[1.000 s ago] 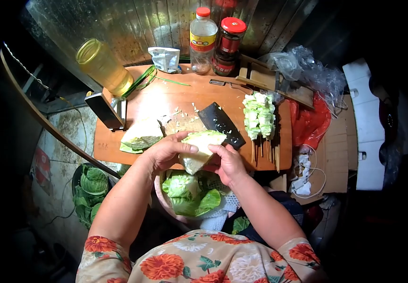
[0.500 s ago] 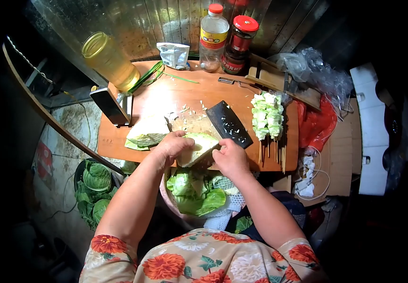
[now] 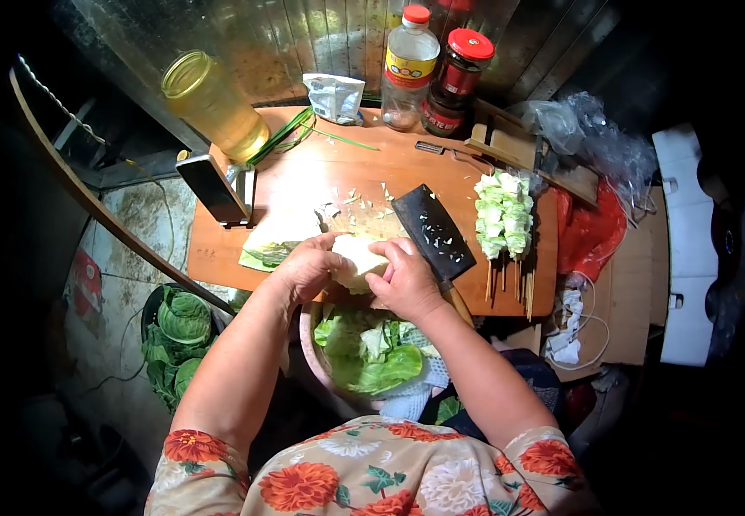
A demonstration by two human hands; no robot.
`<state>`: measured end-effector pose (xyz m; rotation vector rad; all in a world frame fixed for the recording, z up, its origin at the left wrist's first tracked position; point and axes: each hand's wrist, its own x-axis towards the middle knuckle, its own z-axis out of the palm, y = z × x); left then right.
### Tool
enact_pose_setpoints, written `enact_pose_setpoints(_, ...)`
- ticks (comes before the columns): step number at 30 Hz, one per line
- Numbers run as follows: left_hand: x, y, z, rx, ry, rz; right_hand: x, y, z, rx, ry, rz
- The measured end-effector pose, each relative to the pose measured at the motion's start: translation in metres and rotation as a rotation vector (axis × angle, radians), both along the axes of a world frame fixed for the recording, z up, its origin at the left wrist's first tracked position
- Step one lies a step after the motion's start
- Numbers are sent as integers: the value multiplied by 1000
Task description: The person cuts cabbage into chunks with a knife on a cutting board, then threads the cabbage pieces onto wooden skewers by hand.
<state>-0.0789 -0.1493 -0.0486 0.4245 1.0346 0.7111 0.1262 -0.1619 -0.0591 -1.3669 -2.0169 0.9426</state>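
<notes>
Between my two hands is a pale cabbage piece (image 3: 357, 261), above the near edge of the wooden table (image 3: 304, 185). My left hand (image 3: 312, 268) grips its left side, fingers closed around the edge. From the right, my right hand (image 3: 403, 279) pinches it between thumb and fingers. A larger cut of cabbage (image 3: 280, 236) lies just left of my left hand. Beyond my right hand a cleaver (image 3: 434, 230) rests flat, its dark blade dotted with cabbage bits. Below my hands a tub (image 3: 310, 344) holds loose green leaves (image 3: 390, 365).
Skewered cabbage (image 3: 503, 215) lies on the table's right side. Along the back stand a jar of yellow liquid (image 3: 218, 107), a clear bottle (image 3: 409, 73) and red-lidded jars (image 3: 463, 64). A phone (image 3: 213, 189) leans at the left. Whole cabbages (image 3: 185, 316) fill a container on the floor.
The cabbage piece has turned in my hands and looks smaller and more upright. My right hand has moved left, closer to my left hand. The view has shifted slightly.
</notes>
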Motion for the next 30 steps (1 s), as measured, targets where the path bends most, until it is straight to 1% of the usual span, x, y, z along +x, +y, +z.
enact_pose_setpoints(3, 1, -1, 2, 26, -15, -7, 0, 2, 0, -10, -9, -1)
enact_pose_setpoints(6, 0, -1, 5, 69, 24, -41, -1, 2, 5, -30, -30, 7)
enact_pose_setpoints(8, 2, -2, 11, 118, 122, -103, 0, 1, 5, -40, -37, 14)
enact_pose_setpoints(11, 3, -3, 18, 118, 144, -126, 0, 2, 4, -47, -45, 24)
enact_pose_setpoints(14, 1, -3, 12, 138, 117, -131, 1, 2, 5, -51, -47, 27)
enact_pose_setpoints(17, 2, -5, 12, 170, 175, -143, 2, 3, 4, -93, 2, 32)
enact_pose_setpoints(19, 3, -5, 9, 190, 195, -147, 1, 3, 6, -150, 32, -14)
enact_pose_setpoints(25, 5, -6, 17, 233, 264, -197, 0, 2, 12, -99, -13, -24)
enact_pose_setpoints(30, 8, -7, 15, 274, 277, -192, 2, 5, 4, -103, 12, -31)
